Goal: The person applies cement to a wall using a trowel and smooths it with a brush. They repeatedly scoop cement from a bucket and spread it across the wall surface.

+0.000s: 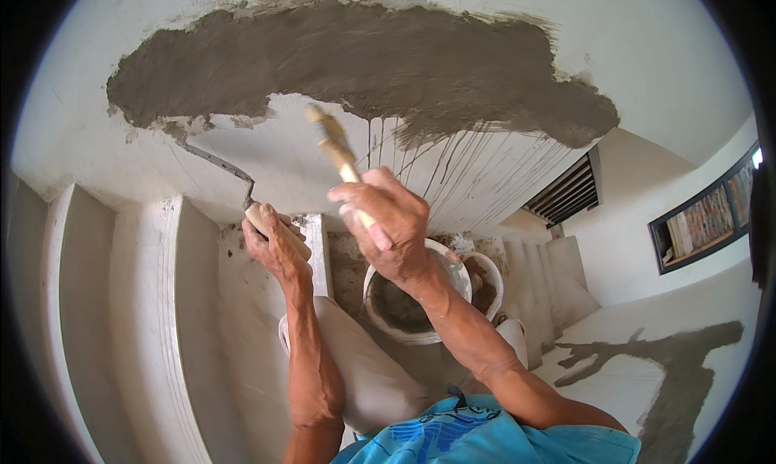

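Note:
My left hand [279,242] is closed round the wooden handle of a trowel [222,163], whose thin metal blade points up and left to the lower edge of the wet plaster. In my right hand [388,221] is a paintbrush [335,145], its bristle end blurred and raised before the wall. Grey-brown plaster [347,56] spreads in a wide band across the white wall [279,153], with thin dark drips running below it. Under my right forearm stands a white bucket [461,274] with grey contents, partly hidden by the hand.
A second, smaller bucket [495,286] stands against the first. Concrete stairs [137,302] are at the left, and more steps [525,278] lie to the right. A louvred vent [566,189] and a dark-framed window [703,213] are at the right. Another plaster patch [675,391] marks the lower-right surface.

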`<state>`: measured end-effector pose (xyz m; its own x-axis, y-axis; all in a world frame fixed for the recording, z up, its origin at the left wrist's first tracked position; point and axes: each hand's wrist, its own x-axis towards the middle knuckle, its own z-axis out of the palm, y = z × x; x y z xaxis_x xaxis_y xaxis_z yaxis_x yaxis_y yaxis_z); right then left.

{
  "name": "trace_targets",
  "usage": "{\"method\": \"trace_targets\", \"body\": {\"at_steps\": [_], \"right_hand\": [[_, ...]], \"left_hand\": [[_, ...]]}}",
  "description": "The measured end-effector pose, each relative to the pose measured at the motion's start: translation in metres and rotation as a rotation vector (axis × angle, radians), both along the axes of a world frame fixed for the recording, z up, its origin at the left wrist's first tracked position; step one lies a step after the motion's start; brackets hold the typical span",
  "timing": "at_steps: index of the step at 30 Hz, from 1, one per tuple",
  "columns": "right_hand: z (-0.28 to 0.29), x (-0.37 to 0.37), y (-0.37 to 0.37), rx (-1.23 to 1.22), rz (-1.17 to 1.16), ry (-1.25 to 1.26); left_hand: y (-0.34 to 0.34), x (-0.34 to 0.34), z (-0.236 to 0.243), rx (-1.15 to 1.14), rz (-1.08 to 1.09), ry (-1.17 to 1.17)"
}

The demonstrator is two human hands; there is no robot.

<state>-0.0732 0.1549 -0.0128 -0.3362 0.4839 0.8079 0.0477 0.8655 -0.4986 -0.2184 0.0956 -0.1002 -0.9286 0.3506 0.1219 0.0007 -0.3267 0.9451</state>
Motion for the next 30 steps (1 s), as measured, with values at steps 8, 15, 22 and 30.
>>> {"method": "trace_targets", "body": {"at_steps": [8,15,22,30], "right_hand": [[-0.006,0.075,0.066,-0.346,-0.139,0.326],[-0.026,0.117,0.075,0.006,-0.644,0.256],[-0.023,0.025,0.011,-0.135,-0.002,0.008],[-0.038,0.096,0.066,-0.404,-0.183,0.28]], "left_hand": [[-0.002,-0.002,0.003,-0.01,0.027,0.009],[-0.001,0.0,0.001,-0.022,0.023,0.038],[0.0,0.0,-0.002,-0.036,0.04,0.003],[0.0,0.0,0.003,-0.013,0.025,-0.022]]}}
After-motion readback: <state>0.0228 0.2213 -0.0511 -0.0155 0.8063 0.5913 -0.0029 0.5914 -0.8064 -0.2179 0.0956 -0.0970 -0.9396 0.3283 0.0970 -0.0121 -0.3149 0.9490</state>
